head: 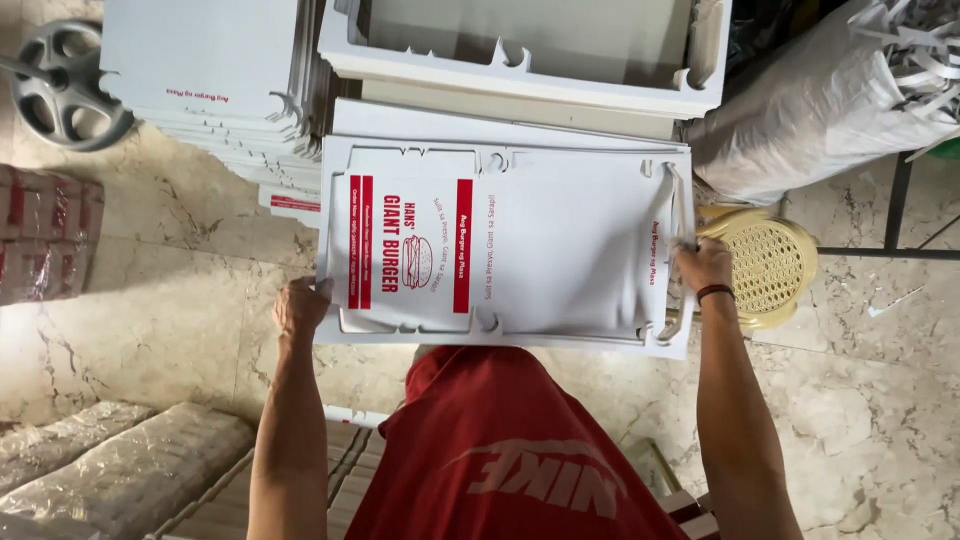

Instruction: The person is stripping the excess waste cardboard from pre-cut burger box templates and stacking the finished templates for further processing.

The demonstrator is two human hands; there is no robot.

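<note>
Gripping flat white carton [560, 250]: left hand [300, 305], right hand [703, 265]; marble floor [180, 300] beneath

A beige marble floor [180, 290] with darker veins fills the view, brightly lit at the lower left. A grey wheel [68, 85] lies at the top left corner. A stack of white flat cardboard sheets [200, 70] sits near it. At the right stands a cream plastic stool [765, 265] with a woven seat, beside a large white sack [810, 110]. Plastic-wrapped bundles [110, 470] rest at the lower left.
</note>
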